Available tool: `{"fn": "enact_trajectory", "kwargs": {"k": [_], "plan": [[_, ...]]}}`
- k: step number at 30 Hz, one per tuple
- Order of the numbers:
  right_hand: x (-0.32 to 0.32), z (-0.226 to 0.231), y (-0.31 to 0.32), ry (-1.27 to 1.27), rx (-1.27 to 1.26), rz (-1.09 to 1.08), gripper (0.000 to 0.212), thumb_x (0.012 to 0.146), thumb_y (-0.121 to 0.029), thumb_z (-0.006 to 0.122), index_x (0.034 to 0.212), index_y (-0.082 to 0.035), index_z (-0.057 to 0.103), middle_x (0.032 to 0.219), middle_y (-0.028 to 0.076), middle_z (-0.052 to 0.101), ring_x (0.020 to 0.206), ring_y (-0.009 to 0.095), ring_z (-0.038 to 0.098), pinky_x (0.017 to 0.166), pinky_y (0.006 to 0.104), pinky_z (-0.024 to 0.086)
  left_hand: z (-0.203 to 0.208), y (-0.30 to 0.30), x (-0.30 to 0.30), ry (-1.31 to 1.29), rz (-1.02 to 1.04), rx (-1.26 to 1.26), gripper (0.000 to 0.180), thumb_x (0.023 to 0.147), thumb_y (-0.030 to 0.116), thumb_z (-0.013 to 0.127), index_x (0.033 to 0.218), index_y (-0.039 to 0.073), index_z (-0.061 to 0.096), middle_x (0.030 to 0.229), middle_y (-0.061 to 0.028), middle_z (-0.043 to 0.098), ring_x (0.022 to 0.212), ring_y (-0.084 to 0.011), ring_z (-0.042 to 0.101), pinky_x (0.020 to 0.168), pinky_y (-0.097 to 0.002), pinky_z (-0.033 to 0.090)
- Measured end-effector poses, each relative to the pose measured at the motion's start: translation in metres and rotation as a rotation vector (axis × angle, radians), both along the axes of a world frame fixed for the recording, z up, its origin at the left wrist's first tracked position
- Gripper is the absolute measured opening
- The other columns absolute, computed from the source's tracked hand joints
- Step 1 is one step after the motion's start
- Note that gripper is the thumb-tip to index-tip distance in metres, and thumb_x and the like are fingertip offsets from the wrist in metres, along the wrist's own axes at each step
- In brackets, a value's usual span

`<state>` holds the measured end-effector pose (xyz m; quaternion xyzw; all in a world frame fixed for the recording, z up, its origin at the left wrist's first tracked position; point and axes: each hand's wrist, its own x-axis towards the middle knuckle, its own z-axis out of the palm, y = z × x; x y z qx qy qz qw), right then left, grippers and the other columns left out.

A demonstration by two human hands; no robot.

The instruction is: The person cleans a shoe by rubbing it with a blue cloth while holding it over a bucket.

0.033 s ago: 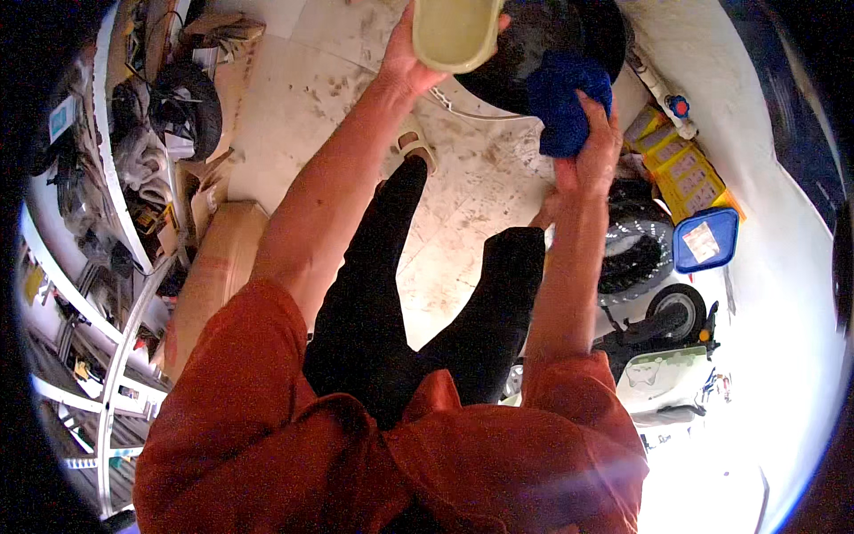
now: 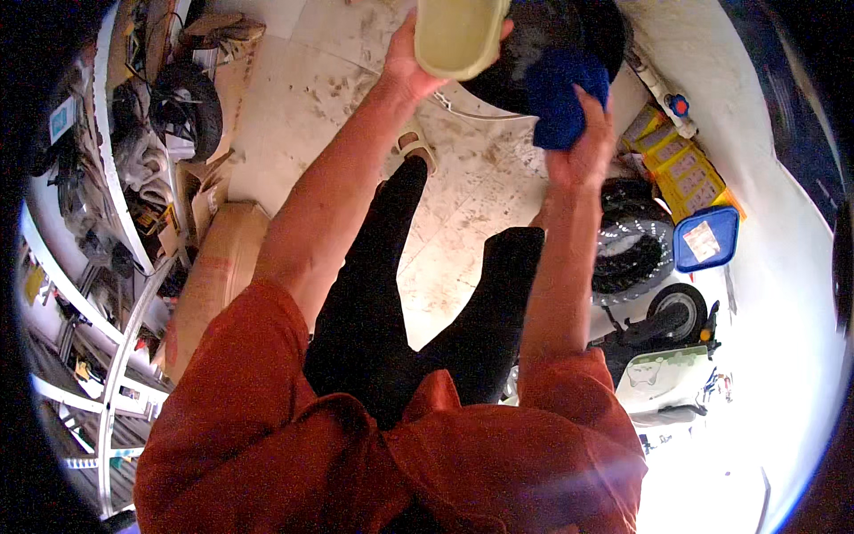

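Observation:
A pale yellow, shallow container with rounded corners (image 2: 458,40) is held up at the top of the view. My left hand (image 2: 411,60) is closed around it, thumb and fingers at its opposite sides. To the right, my right hand (image 2: 583,147) is wrapped around a bunched dark blue cloth (image 2: 562,98). Both hands are over or beside a large round black tub (image 2: 503,84), which the cloth and the container partly cover. The container's far end is cut off by the upper edge.
Yellow boxes (image 2: 685,173), a blue lid-like square (image 2: 705,240) and stacked tyres (image 2: 632,254) line the right wall. A small wheeled vehicle (image 2: 663,369) stands nearer. Shelving (image 2: 111,374) and a long cardboard box (image 2: 218,276) are on the left. My sandalled foot (image 2: 416,147) rests on the stained floor.
The container and my left hand have shifted slightly nearer to me. My right hand has moved a little leftward, and the blue cloth has changed shape. Both grips stay the same.

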<state>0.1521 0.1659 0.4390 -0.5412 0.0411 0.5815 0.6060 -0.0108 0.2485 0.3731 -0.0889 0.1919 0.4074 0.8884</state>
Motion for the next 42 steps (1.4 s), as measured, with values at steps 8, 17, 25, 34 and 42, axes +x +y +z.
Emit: {"fn": "enact_trajectory", "kwargs": {"k": [8,17,25,34,42], "plan": [[-0.066,-0.005,-0.017,-0.568,0.025,0.142,0.041,0.070,0.000,0.062,0.109,-0.006,0.050,0.093,0.006,0.056,0.080,0.017,0.054,0.074,0.0279,0.046,-0.004,-0.029,-0.012,0.336,-0.062,-0.007,0.048,0.085,0.041,0.046,0.119,0.006,0.045,0.114,-0.0129,0.054,0.101,-0.0247,0.055,0.086,-0.0377,0.045],[-0.039,-0.032,0.021,-1.002,0.095,0.122,0.030,0.070,-0.007,0.067,0.098,0.000,0.057,0.084,0.007,0.061,0.075,0.015,0.054,0.072,0.0282,0.045,0.011,-0.030,-0.004,0.575,-0.272,0.228,0.039,0.077,0.012,0.061,0.113,0.001,0.048,0.103,-0.0100,0.059,0.092,-0.0214,0.059,0.081,-0.0324,0.049],[-0.017,-0.023,0.062,-0.635,0.091,0.158,0.027,0.077,-0.005,0.057,0.103,0.003,0.054,0.093,0.015,0.060,0.081,0.024,0.057,0.073,0.0317,0.044,-0.007,-0.038,-0.020,0.373,-0.275,-0.010,0.030,0.080,0.008,0.057,0.108,0.000,0.050,0.099,-0.0115,0.059,0.088,-0.0226,0.060,0.078,-0.0375,0.051],[-0.028,-0.018,0.053,-1.316,0.113,0.332,0.028,0.077,-0.004,0.055,0.103,0.003,0.054,0.097,0.018,0.059,0.086,0.029,0.057,0.074,0.0345,0.044,-0.009,-0.052,0.005,0.202,-0.104,-0.058,0.028,0.082,0.011,0.053,0.106,-0.002,0.050,0.099,-0.0130,0.059,0.086,-0.0218,0.061,0.075,-0.0355,0.052],[-0.057,0.013,0.032,-0.954,0.116,0.471,0.027,0.069,-0.006,0.064,0.096,-0.004,0.062,0.091,0.011,0.062,0.084,0.020,0.058,0.077,0.0300,0.044,-0.071,-0.033,-0.020,0.367,-0.006,-0.076,0.025,0.083,0.009,0.050,0.105,-0.001,0.050,0.096,-0.0120,0.059,0.082,-0.0226,0.061,0.076,-0.0363,0.052]]}}
